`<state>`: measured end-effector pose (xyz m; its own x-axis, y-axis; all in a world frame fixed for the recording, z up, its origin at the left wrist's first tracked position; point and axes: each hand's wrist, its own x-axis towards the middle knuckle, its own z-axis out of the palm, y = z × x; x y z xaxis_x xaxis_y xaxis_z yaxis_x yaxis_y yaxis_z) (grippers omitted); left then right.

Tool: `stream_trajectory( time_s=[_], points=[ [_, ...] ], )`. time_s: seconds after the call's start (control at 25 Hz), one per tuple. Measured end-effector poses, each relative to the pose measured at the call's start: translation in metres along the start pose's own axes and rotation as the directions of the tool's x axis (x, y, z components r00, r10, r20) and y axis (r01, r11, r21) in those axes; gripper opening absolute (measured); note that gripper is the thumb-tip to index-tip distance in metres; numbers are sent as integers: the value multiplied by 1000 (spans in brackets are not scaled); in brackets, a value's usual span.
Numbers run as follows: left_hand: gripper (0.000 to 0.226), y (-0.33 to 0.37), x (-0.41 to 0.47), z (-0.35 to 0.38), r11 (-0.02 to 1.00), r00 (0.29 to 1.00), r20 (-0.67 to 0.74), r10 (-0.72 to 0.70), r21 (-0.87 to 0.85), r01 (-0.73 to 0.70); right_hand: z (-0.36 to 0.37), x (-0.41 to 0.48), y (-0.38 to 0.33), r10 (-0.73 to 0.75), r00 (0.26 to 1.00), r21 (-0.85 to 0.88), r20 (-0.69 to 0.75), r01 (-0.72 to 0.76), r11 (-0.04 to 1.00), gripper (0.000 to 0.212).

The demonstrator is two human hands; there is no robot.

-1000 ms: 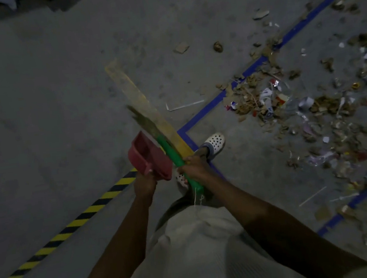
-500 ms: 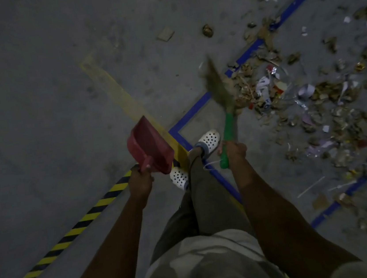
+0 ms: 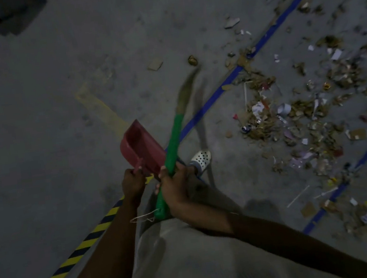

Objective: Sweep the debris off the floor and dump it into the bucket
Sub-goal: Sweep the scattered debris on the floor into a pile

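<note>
My left hand [image 3: 132, 182] grips the handle of a red dustpan [image 3: 141, 145], held up above the floor with its mouth pointing away from me. My right hand [image 3: 174, 184] grips the green handle of a hand broom [image 3: 174, 144]; its straw bristles [image 3: 187, 90] are blurred and lifted off the floor, pointing up and to the right. A wide scatter of debris [image 3: 265, 115], made of paper scraps, dry leaves and wrappers, lies on the grey concrete floor to the right. No bucket is in view.
Blue tape lines [image 3: 214, 98] cross the floor under the debris. A yellow-and-black hazard stripe [image 3: 72, 256] runs to the lower left. A faded yellow mark [image 3: 102, 109] lies ahead. My white clog [image 3: 201, 158] stands by the blue corner. A dark object [image 3: 0, 13] sits top left.
The broom swung from the debris pile back to the left, so its handle now lies close against the dustpan. My right hand came in beside my left hand.
</note>
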<state>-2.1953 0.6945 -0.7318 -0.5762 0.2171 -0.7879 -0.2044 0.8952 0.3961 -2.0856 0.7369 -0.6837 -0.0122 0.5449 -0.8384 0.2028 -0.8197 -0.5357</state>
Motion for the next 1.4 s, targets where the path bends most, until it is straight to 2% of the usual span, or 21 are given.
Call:
stream_trajectory(
  time_s=[0.08,0.2,0.32,0.4,0.52,0.68,0.76,0.88,0.96,1.04,1.08,1.16,1.24,1.4],
  points=[
    [45,7,0,-19,1000,997,-79,1,4,0,12,5,-18,17,986,-18,163,-14,1000,36],
    [47,15,15,-48,1000,986,-166,-21,-14,19,44,33,-57,95,956,-84,277,-74,994,31],
    [52,37,44,-73,998,984,-166,-58,8,60,85,74,-98,154,954,-161,257,-115,980,26],
    [54,58,66,-86,998,991,-132,-32,53,39,109,108,-124,162,959,-212,232,-113,971,27],
    [51,97,112,-114,993,998,-53,20,117,-13,136,161,-160,163,982,-235,93,-138,962,34],
    [36,152,177,-145,966,991,33,128,224,-132,151,212,-190,222,972,45,-77,-219,975,8],
    [31,176,204,-155,940,979,59,197,272,-206,152,232,-198,257,953,265,-162,-209,941,6],
    [29,205,237,-163,885,961,109,253,376,-275,146,259,-212,329,918,635,-221,-121,763,25],
    [29,224,249,-164,868,957,134,258,402,-290,146,259,-225,366,879,745,-306,-18,667,23],
    [32,245,251,-159,862,953,172,251,409,-301,153,241,-231,376,820,760,-431,106,641,5],
    [34,255,249,-154,863,951,196,239,406,-300,161,226,-228,361,785,700,-503,125,703,11],
    [40,277,240,-142,864,949,218,229,404,-302,185,189,-211,302,778,533,-551,50,844,37],
    [44,302,230,-125,850,936,253,243,409,-332,195,156,-200,262,823,480,-503,14,877,41],
    [49,350,215,-85,801,906,325,269,446,-398,146,162,-209,239,937,518,-254,-76,852,43]
  ],
)
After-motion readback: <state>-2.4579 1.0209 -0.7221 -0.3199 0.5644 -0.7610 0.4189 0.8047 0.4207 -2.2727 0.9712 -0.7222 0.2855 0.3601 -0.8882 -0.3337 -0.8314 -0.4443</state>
